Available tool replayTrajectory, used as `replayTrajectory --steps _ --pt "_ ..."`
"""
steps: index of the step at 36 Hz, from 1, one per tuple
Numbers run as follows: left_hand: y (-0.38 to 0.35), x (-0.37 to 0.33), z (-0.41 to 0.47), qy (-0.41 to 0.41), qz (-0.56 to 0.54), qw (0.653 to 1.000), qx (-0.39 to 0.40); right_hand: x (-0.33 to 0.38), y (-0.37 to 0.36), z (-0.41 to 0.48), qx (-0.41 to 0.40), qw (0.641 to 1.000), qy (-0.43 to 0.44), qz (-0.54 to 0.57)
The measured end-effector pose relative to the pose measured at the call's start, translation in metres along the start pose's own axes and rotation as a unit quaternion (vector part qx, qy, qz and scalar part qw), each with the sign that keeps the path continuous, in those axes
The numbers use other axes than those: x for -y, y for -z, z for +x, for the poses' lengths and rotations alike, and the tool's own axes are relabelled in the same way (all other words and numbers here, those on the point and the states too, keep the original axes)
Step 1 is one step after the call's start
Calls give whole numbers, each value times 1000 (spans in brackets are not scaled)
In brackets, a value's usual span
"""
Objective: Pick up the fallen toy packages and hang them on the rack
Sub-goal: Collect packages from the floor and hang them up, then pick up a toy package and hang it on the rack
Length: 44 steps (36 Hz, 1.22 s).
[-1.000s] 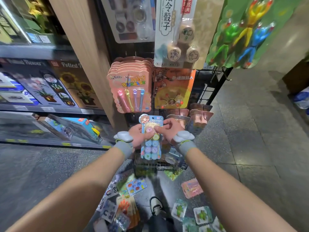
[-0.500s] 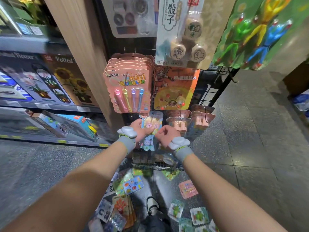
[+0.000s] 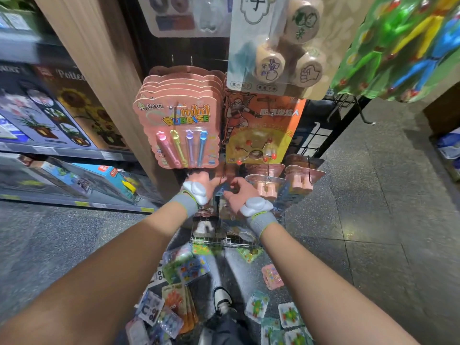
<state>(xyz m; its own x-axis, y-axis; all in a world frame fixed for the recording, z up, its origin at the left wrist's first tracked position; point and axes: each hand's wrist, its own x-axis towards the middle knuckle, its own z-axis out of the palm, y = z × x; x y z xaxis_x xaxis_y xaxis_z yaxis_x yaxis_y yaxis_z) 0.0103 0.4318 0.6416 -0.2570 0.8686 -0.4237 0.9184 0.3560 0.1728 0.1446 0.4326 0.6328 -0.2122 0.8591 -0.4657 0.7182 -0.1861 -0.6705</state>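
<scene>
1. Shop aisle with a grey speckled floor (image 3: 373, 220). A black wire rack (image 3: 316, 135) stands ahead beside a wooden post (image 3: 99, 70), and its upper pegs carry pink bubble packs (image 3: 179, 125) and other carded toys.
2. Item in hand: one pack (image 3: 222, 191), seen edge-on as a blue sliver. I hold it up against the rack, just below the bubble packs and between my two hands.
3. Grip: my left hand (image 3: 206, 183) and right hand (image 3: 237, 192) are close together, with fingers curled in on the pack's top edge. Blur prevents confirming the exact finger placement.
4. Peg: the one I am aiming for is hidden behind my hands and the pack, so I cannot tell whether the hang hole is on it. Judged status: hanging in progress, not confirmed complete.
5. Outstanding: many fallen packs (image 3: 174, 305) lie on the floor around my shoe (image 3: 222, 300).
   - A heap lies to the left.
   - Green packs (image 3: 258, 306) lie to the right.
   - A pink pack (image 3: 271, 277) lies apart from the rest.
   - A few more lie by the wire basket (image 3: 224, 241) at the rack's foot.
6. Assessment: the task is far from finished. One pack is at the rack, and the bulk of the floor stock remains to be picked up and hung.
</scene>
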Motion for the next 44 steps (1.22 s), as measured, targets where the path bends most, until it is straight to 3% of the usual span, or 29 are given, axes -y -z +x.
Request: replayTrajectory --steps 7,12,19,25,33,44 --pt "15 -4 -3 -8 52 998 46 11 2 1 8 999 -15 -28" --pt "7 12 13 -8 29 997 70 18 2 6 28 997 -27 -72" --pt "-8 36 -4 0 -161 987 12 13 4 4 19 997 -30 -75" --pt "-33 67 -62 -15 -198 980 17 1 -17 -28 -1 999 -24 -43" --pt "-75 124 -170 -18 -158 987 20 -14 -66 -151 42 992 -25 -119" --pt "-166 215 -327 20 -167 980 110 -69 -189 -275 91 991 -71 -73"
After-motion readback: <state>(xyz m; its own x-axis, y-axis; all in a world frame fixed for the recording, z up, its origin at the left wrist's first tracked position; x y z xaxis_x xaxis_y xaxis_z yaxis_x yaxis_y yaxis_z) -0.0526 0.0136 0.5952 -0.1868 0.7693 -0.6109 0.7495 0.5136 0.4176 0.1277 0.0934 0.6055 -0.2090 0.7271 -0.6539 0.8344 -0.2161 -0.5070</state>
